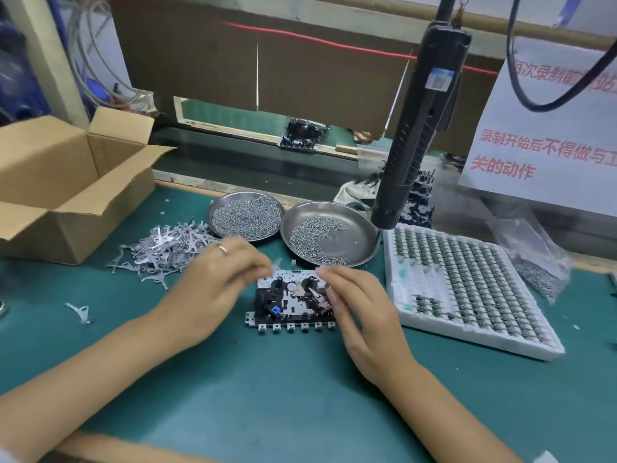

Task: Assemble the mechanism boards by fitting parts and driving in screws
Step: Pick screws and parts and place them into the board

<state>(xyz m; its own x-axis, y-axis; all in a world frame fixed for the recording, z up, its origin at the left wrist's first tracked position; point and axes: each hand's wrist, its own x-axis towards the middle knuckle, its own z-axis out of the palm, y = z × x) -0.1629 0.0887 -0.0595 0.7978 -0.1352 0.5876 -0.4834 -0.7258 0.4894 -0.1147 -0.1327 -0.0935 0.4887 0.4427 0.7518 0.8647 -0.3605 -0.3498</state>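
The mechanism board (291, 304) lies flat on the green mat (267, 396), near its middle, with bare mat open toward the near edge; the left hand (213, 285) reaches over its left end, fingers curled and blurred, and whether they pinch anything I cannot tell; the right hand (360, 309) rests on its right end, fingers loosely bent across the parts, grip unclear. Room is tight behind: two steel dishes of screws (329, 232) sit just beyond the board, a white tray of small parts (467, 289) crowds the right, a heap of metal strips (163, 248) and an open cardboard box (66, 182) hem the left; a hanging electric screwdriver (414, 128) dangles above the right-hand dish; a printed paper notice (547, 128) hangs at the right.
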